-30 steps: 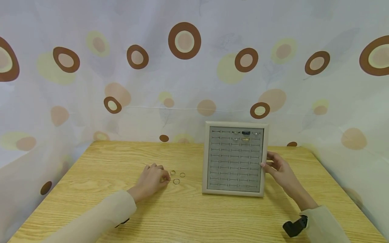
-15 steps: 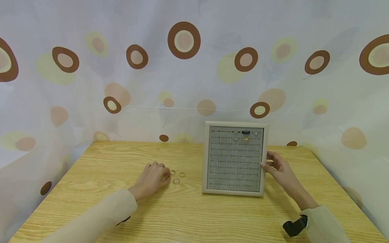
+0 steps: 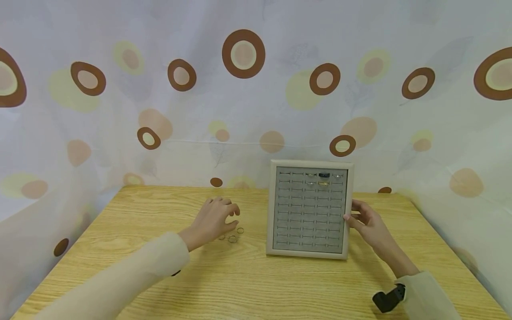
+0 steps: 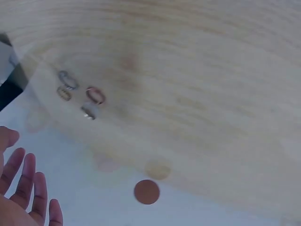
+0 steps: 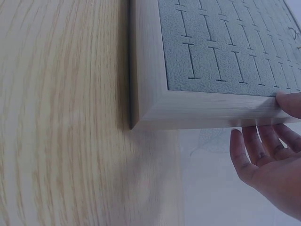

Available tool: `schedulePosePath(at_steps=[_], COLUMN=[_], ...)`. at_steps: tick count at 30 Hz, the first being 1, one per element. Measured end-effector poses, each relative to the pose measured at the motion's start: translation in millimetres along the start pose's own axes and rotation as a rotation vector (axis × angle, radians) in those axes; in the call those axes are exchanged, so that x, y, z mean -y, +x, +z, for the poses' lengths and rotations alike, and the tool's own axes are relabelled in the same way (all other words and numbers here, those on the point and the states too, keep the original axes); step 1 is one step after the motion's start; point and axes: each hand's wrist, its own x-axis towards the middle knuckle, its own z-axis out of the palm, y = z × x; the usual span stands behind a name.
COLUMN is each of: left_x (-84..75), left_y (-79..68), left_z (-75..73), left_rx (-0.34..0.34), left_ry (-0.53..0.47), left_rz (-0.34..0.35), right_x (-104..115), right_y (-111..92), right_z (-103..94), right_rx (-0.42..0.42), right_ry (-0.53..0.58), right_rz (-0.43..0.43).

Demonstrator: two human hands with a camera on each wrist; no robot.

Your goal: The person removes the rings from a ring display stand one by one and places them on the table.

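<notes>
Low over the table, my left hand point(image 3: 214, 219) has its thumb and fingers spread apart, with nothing between them. Several small rings point(image 3: 232, 239) lie loose just beneath and beside it. In the left wrist view the rings point(image 4: 95, 95) sit in a cluster, apart from the relaxed fingers point(image 4: 40, 190). A pale-framed ring display board point(image 3: 270, 209) stands leaning back, its grey slotted pad point(image 5: 211, 61) facing me. My right hand point(image 3: 370, 226) grips its right edge, thumb on the front and fingers behind. Several rings, one of them a dark band point(image 3: 324, 175), fill slots near the top right.
The wooden table point(image 3: 224, 284) reaches back to a patterned curtain point(image 3: 256, 111), which also hangs at both sides. A black wrist strap point(image 3: 389, 298) shows at the right sleeve.
My left hand has lifted and moved forward and right, its pinched fingers opening. A ring formerly hidden by it now shows; another is covered. The right hand and board have stayed put.
</notes>
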Motion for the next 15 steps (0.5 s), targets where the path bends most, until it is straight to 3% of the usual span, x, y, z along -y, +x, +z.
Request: schedulePosePath(at_steps=[7,15], left_x=[-12.1,-30.2], left_y=[23.3,46.3], left_z=[-12.6,-27.6], left_rx=[-0.094,-0.12], left_ry=[0.038,0.006], left_rz=[0.09,0.128], right_x=[-1.1,-0.3], right_y=[0.2,-0.3], right_z=[0.3,0.5], right_rx=[-0.003,-0.004], right_ry=[-0.01,-0.014], right_rz=[-0.011,-0.005])
